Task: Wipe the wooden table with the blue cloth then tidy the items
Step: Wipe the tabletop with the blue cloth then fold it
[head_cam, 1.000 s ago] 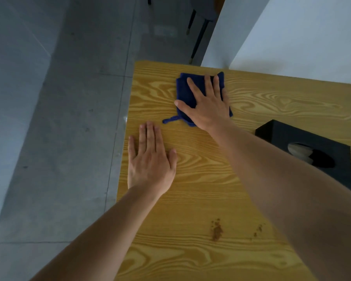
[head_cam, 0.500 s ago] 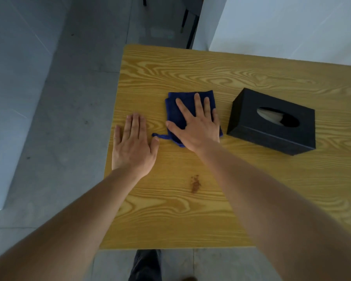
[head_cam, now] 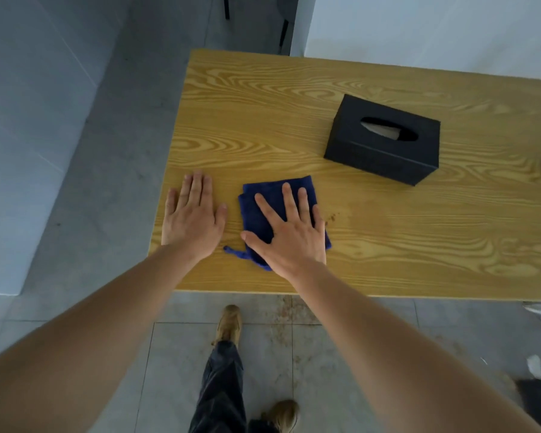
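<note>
The wooden table [head_cam: 263,120] fills the upper middle of the head view. A folded blue cloth [head_cam: 260,210] lies near its front left corner. My right hand [head_cam: 289,232] presses flat on the cloth with fingers spread, covering most of it. My left hand [head_cam: 191,218] rests flat on the bare wood just left of the cloth, holding nothing. A few brown crumbs [head_cam: 332,217] lie on the wood right beside the cloth's right edge. A black tissue box [head_cam: 384,151] stands behind and to the right of the cloth.
The table's left edge and front edge are close to both hands. Grey tiled floor [head_cam: 91,182] lies beyond, with brown crumbs [head_cam: 281,310] scattered under the front edge. My legs and shoes [head_cam: 230,323] show below. A white wall [head_cam: 434,29] backs the table.
My right hand has dragged the cloth from the table's far edge toward the front edge, over the brown spot. My left hand slid back along with it. The view has pulled back.
</note>
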